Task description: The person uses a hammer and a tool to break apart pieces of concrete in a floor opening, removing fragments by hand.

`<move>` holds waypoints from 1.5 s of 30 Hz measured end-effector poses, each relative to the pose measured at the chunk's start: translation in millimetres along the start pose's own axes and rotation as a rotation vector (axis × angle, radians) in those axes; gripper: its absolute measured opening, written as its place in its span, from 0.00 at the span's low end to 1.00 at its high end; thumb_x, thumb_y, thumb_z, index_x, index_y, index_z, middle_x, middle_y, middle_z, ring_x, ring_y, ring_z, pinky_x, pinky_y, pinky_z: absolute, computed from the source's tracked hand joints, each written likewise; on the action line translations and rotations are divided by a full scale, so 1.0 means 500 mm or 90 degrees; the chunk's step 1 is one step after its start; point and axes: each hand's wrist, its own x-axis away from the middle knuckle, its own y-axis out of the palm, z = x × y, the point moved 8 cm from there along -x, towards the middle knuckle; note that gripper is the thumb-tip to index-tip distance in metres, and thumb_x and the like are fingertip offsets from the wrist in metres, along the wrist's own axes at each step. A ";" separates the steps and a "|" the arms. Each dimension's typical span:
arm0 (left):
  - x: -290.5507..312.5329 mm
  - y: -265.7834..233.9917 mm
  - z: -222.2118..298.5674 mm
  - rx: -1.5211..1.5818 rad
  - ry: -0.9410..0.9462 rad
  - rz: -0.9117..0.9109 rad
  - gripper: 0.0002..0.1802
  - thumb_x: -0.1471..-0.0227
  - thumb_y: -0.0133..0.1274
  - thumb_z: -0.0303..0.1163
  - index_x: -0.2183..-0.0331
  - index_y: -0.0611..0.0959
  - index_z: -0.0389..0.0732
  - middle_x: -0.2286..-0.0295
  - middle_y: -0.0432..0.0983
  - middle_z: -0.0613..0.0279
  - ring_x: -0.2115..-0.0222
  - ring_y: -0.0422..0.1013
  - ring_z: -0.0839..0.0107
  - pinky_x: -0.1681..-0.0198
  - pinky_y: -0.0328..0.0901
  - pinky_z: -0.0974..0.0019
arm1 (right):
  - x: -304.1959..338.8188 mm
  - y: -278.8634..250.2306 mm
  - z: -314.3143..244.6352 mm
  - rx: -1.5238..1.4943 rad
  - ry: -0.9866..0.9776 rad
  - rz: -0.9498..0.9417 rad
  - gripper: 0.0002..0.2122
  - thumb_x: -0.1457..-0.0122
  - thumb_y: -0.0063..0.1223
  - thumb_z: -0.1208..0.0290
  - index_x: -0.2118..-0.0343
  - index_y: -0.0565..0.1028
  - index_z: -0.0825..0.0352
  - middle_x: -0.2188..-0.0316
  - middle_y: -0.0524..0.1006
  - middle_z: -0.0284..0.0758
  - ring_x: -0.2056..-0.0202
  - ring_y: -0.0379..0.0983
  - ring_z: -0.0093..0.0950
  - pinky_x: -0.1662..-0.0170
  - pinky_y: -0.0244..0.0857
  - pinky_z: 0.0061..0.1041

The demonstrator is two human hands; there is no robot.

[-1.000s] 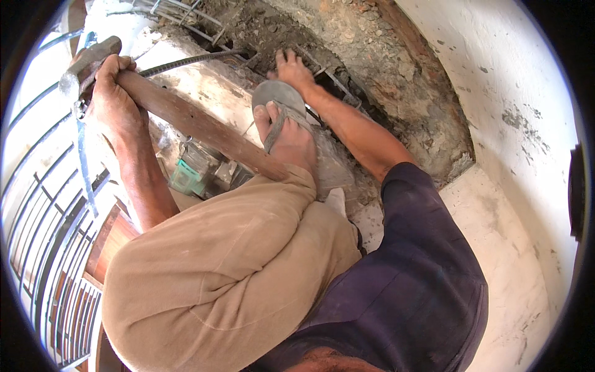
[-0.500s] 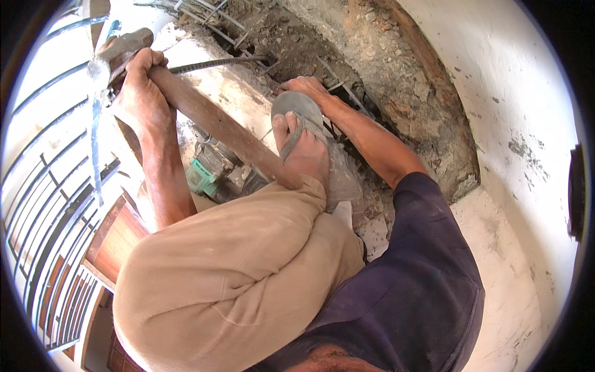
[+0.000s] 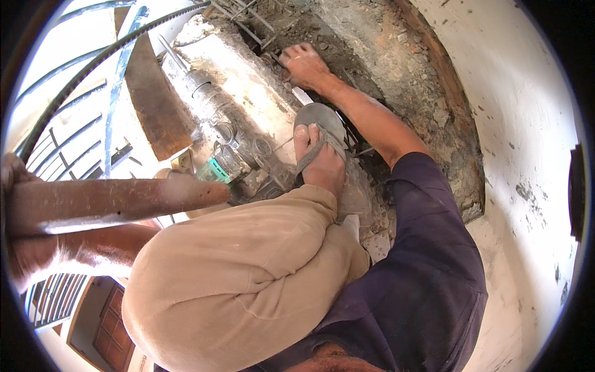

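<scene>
The wooden handle (image 3: 118, 201) runs level across the left middle of the frame, its free end stopping just short of the bent knee (image 3: 248, 273). The left hand (image 3: 15, 186), at the left rim, wraps its far end; how tightly cannot be told. Upper centre, the right hand (image 3: 305, 65) presses spread fingers into the rubble trench (image 3: 372, 56), hemmed by concrete ledge (image 3: 248, 80) and white wall (image 3: 514, 111)

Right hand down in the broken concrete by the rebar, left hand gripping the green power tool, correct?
Not quite. The head view shows the left hand gripping a wooden handle, not the green power tool, which lies untouched on the ledge. The right hand is as you say.
</scene>
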 end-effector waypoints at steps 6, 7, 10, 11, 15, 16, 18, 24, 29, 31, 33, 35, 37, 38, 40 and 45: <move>-0.007 0.001 -0.011 0.011 0.013 -0.007 0.06 0.53 0.56 0.23 0.75 0.85 0.31 0.76 0.77 0.53 0.74 0.75 0.63 0.68 0.71 0.63 | 0.017 -0.016 0.029 0.099 0.020 0.166 0.28 0.40 0.57 0.67 0.36 0.68 0.63 0.36 0.67 0.40 0.36 0.63 0.43 0.32 0.55 0.46; -0.007 -0.003 -0.007 0.007 0.012 -0.005 0.05 0.54 0.56 0.22 0.76 0.85 0.30 0.77 0.77 0.53 0.75 0.75 0.63 0.69 0.70 0.63 | 0.001 0.017 0.010 0.049 -0.027 0.007 0.28 0.40 0.57 0.68 0.36 0.67 0.63 0.35 0.66 0.41 0.35 0.62 0.44 0.32 0.55 0.46; 0.000 -0.021 0.000 -0.006 0.012 -0.003 0.04 0.56 0.57 0.20 0.77 0.85 0.30 0.78 0.76 0.54 0.75 0.74 0.63 0.70 0.70 0.63 | 0.010 -0.006 -0.038 -0.115 -0.064 -0.243 0.28 0.42 0.58 0.70 0.37 0.68 0.65 0.35 0.64 0.45 0.35 0.61 0.46 0.31 0.55 0.44; -0.004 -0.020 0.004 -0.004 0.016 -0.005 0.03 0.57 0.58 0.19 0.77 0.85 0.29 0.78 0.75 0.54 0.76 0.74 0.63 0.71 0.70 0.63 | 0.000 -0.034 -0.007 -0.091 -0.010 -0.085 0.29 0.42 0.58 0.70 0.36 0.68 0.65 0.36 0.65 0.46 0.36 0.63 0.46 0.32 0.55 0.45; -0.010 -0.010 -0.016 0.005 0.022 -0.007 0.01 0.60 0.59 0.16 0.78 0.85 0.29 0.79 0.74 0.55 0.77 0.74 0.63 0.73 0.70 0.63 | 0.022 -0.038 0.064 -0.030 0.093 0.263 0.29 0.42 0.58 0.70 0.36 0.68 0.68 0.38 0.69 0.48 0.40 0.68 0.45 0.34 0.59 0.45; -0.011 -0.010 -0.018 0.007 0.022 -0.003 0.01 0.60 0.59 0.16 0.79 0.85 0.28 0.79 0.74 0.55 0.77 0.73 0.63 0.73 0.70 0.64 | 0.022 -0.015 0.040 0.031 0.066 0.201 0.28 0.42 0.58 0.70 0.37 0.68 0.68 0.38 0.69 0.48 0.40 0.68 0.44 0.34 0.61 0.45; -0.008 -0.020 -0.028 0.020 -0.047 0.019 0.01 0.60 0.59 0.15 0.79 0.85 0.29 0.79 0.74 0.56 0.77 0.73 0.63 0.73 0.69 0.64 | 0.010 0.058 -0.028 0.008 -0.128 -0.218 0.23 0.41 0.56 0.71 0.42 0.71 0.70 0.39 0.69 0.49 0.41 0.69 0.43 0.37 0.65 0.43; -0.001 -0.037 -0.035 0.010 0.048 -0.035 0.02 0.61 0.60 0.15 0.79 0.85 0.31 0.79 0.73 0.57 0.77 0.73 0.64 0.74 0.68 0.64 | -0.004 -0.056 0.097 0.011 0.118 0.196 0.26 0.33 0.50 0.61 0.36 0.65 0.67 0.33 0.61 0.49 0.33 0.58 0.44 0.31 0.56 0.44; 0.014 -0.053 -0.044 0.034 -0.002 0.014 0.02 0.62 0.60 0.16 0.80 0.84 0.32 0.76 0.75 0.53 0.76 0.73 0.63 0.74 0.69 0.66 | 0.041 0.009 0.013 -0.009 0.001 0.032 0.29 0.33 0.50 0.57 0.35 0.64 0.71 0.30 0.56 0.48 0.28 0.48 0.44 0.25 0.40 0.42; 0.022 -0.055 -0.044 0.063 -0.023 0.036 0.02 0.62 0.60 0.16 0.80 0.84 0.32 0.75 0.76 0.51 0.75 0.74 0.63 0.74 0.69 0.67 | 0.095 0.030 -0.003 -0.036 -0.091 -0.031 0.29 0.35 0.53 0.60 0.35 0.64 0.71 0.31 0.59 0.48 0.29 0.51 0.44 0.25 0.42 0.41; 0.024 -0.064 -0.048 0.058 0.003 -0.004 0.03 0.60 0.62 0.19 0.76 0.87 0.34 0.74 0.78 0.50 0.72 0.76 0.63 0.71 0.72 0.66 | 0.120 0.033 -0.006 -0.072 -0.135 -0.059 0.29 0.37 0.55 0.62 0.35 0.65 0.71 0.33 0.62 0.47 0.31 0.54 0.44 0.26 0.44 0.41; 0.021 -0.063 -0.045 0.038 0.045 -0.062 0.03 0.59 0.63 0.21 0.75 0.87 0.34 0.74 0.79 0.50 0.72 0.77 0.63 0.69 0.73 0.66 | 0.118 0.018 -0.003 -0.113 -0.132 -0.053 0.30 0.39 0.56 0.65 0.36 0.65 0.71 0.36 0.66 0.47 0.33 0.58 0.44 0.27 0.47 0.40; 0.019 -0.056 -0.049 0.031 0.071 -0.097 0.04 0.58 0.63 0.23 0.74 0.88 0.34 0.75 0.79 0.51 0.72 0.77 0.64 0.68 0.74 0.67 | 0.109 0.024 -0.007 -0.060 -0.110 -0.125 0.29 0.39 0.56 0.66 0.36 0.66 0.70 0.38 0.69 0.47 0.35 0.61 0.43 0.29 0.51 0.41; 0.015 -0.059 -0.054 0.041 0.051 -0.093 0.05 0.59 0.62 0.23 0.74 0.88 0.34 0.75 0.79 0.51 0.72 0.77 0.65 0.68 0.74 0.67 | 0.104 0.027 -0.011 -0.035 -0.100 -0.161 0.29 0.40 0.56 0.66 0.36 0.66 0.70 0.40 0.70 0.46 0.37 0.63 0.43 0.30 0.52 0.42; 0.011 -0.055 -0.059 0.035 0.041 -0.080 0.04 0.58 0.61 0.23 0.75 0.87 0.33 0.76 0.79 0.52 0.73 0.76 0.65 0.68 0.73 0.66 | 0.089 0.001 -0.017 -0.083 -0.068 -0.171 0.27 0.39 0.56 0.67 0.37 0.67 0.69 0.43 0.73 0.46 0.39 0.65 0.42 0.33 0.57 0.42; 0.019 -0.046 -0.077 0.034 0.061 -0.046 0.06 0.53 0.59 0.25 0.74 0.85 0.30 0.75 0.79 0.50 0.71 0.75 0.63 0.67 0.71 0.65 | 0.077 -0.053 0.028 -0.280 0.147 -0.004 0.25 0.39 0.57 0.66 0.40 0.70 0.66 0.47 0.76 0.47 0.43 0.71 0.44 0.40 0.64 0.42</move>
